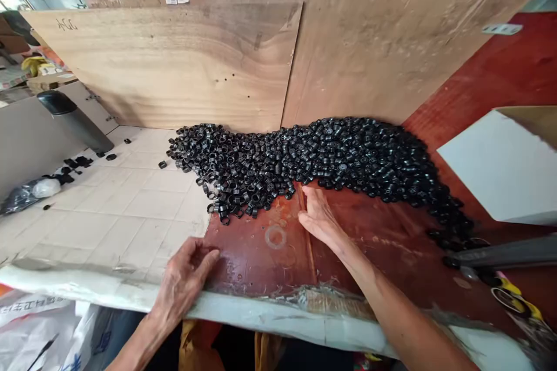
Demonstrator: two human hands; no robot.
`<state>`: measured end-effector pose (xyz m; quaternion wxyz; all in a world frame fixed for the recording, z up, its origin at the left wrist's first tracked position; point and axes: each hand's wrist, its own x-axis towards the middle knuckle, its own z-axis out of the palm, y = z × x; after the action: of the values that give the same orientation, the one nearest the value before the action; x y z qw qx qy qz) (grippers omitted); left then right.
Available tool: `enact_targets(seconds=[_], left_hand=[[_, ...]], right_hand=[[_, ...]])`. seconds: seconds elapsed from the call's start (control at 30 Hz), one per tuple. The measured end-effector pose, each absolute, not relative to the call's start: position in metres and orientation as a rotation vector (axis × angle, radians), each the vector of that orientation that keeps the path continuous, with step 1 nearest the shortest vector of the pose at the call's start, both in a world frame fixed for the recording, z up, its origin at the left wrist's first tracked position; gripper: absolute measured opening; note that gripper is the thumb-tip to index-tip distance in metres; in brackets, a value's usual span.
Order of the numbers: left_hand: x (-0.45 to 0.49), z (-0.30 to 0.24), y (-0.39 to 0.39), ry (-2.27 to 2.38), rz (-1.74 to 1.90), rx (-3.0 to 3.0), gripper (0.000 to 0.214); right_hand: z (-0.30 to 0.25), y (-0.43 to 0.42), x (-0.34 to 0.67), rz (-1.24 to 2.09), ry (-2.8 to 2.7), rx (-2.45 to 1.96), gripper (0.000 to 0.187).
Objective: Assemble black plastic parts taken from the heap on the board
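Right hand [319,218] is held open, nothing gripped as far as can be seen, with its fingertips [308,192] up against the lower edge of a big heap of small black plastic rings [313,156]. Left hand [183,281] is loosely curled and empty, down near the front edge of the red-brown board [261,255], well apart from the heap. From the head cam, the heap is seen as a long band running left to right, its far right end bending toward the camera and tapering off by a grey rod [500,254]. Rings are lying every which way, some on their sides, some face up, so no single direction is shared. Behind the band, plywood sheets [174,64] are stood up as a back wall, with the heap lying against them. Open room is left on the board in front of it, around the right hand, and on the white tiled surface [130,203] to the left, where a few stray rings [73,162] are scattered near a dark tilted cylinder [73,119].
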<state>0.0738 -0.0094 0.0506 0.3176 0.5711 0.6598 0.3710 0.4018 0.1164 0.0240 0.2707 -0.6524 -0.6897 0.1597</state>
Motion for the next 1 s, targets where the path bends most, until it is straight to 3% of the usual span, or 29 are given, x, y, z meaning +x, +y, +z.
enact_targets(seconds=[0.13,0.27,0.47,0.63,1.0], left_hand=[[0.074,0.052,0.046,2.092,0.783,1.906,0.062],[0.079,0.042,0.068,2.12,0.533,2.126,0.09],[0.076,0.032,0.063,2.235,0.548,2.091,0.096],[0.081,0.027,0.071,2.232,0.553,2.092,0.09],[0.089,0.028,0.074,2.133,0.56,2.231,0.11]], right_hand=[[0.007,0.14,0.389,0.348,-1.836,-1.685,0.083],[0.003,0.136,0.381,0.244,-1.758,-1.512,0.073],[0.018,0.143,0.429,-0.153,-1.272,-1.712,0.044],[0.002,0.172,0.466,-0.044,-1.213,-1.94,0.078],[0.0,0.19,0.427,0.083,-1.465,-1.94,0.064]])
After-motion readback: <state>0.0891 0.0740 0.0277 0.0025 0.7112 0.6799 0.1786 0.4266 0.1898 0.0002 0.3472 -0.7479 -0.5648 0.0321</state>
